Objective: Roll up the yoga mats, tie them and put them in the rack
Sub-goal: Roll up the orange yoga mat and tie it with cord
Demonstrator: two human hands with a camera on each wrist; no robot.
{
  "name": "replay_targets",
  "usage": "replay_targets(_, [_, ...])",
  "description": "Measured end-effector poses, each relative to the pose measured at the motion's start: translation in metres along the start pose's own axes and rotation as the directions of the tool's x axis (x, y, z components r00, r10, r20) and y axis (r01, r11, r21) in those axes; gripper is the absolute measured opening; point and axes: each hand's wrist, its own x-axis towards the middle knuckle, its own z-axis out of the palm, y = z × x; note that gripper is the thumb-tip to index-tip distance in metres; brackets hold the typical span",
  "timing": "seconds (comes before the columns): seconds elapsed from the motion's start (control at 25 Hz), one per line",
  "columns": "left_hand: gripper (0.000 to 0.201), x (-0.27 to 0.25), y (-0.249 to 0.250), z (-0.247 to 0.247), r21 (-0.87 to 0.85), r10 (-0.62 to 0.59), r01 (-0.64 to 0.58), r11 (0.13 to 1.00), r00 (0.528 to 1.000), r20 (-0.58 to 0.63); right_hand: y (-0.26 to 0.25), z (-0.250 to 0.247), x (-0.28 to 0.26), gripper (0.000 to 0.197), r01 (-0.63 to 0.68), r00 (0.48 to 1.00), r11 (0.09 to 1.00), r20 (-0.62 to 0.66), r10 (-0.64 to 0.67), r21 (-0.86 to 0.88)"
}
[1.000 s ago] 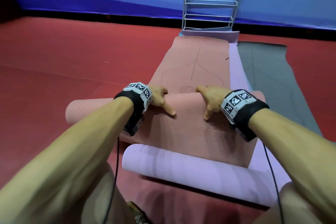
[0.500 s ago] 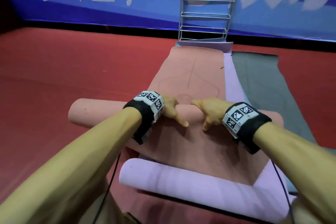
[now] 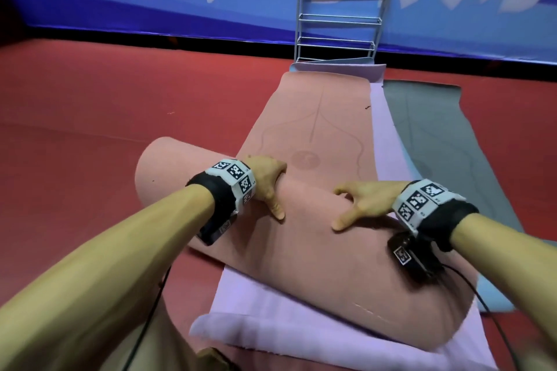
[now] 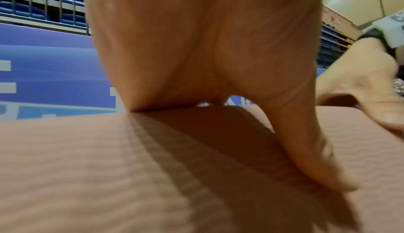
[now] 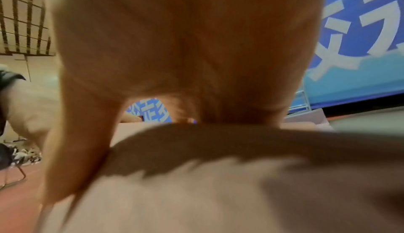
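A pink yoga mat [image 3: 319,117] lies lengthwise toward the rack, its near part wound into a thick roll [image 3: 316,229] that sits askew, left end farther away. My left hand [image 3: 265,178] grips the top of the roll, fingers over the far side and thumb on the near face. To its right, my right hand [image 3: 364,202] holds the roll the same way. In the left wrist view the palm [image 4: 207,46] arches over the pink roll [image 4: 109,167]. The right wrist view shows the right palm [image 5: 186,46] over the roll [image 5: 218,193], blurred.
A purple mat [image 3: 271,310] lies under the pink one, its near end curled up. A grey mat [image 3: 431,129] lies flat on the right, with a light blue edge [image 3: 494,295] beside it. A metal rack [image 3: 340,18] stands at the blue banner wall. Red floor surrounds the mats.
The pink roll has turned askew, its left end swinging away from me. My hands have spread apart on it and more of the purple mat shows in front.
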Motion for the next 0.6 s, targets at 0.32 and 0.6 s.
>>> replay_targets(0.32, [0.073, -0.004, -0.023, 0.005, -0.297, -0.073, 0.154, 0.942, 0.961, 0.267, -0.013, -0.005, 0.012, 0.056, -0.021, 0.958, 0.86, -0.255, -0.128, -0.511])
replay_targets(0.6, [0.071, -0.006, -0.021, -0.003, 0.041, -0.114, 0.116, 0.992, 0.992, -0.058, -0.029, 0.003, 0.023, 0.067, -0.102, 0.959, 0.922, -0.284, -0.009, -0.374])
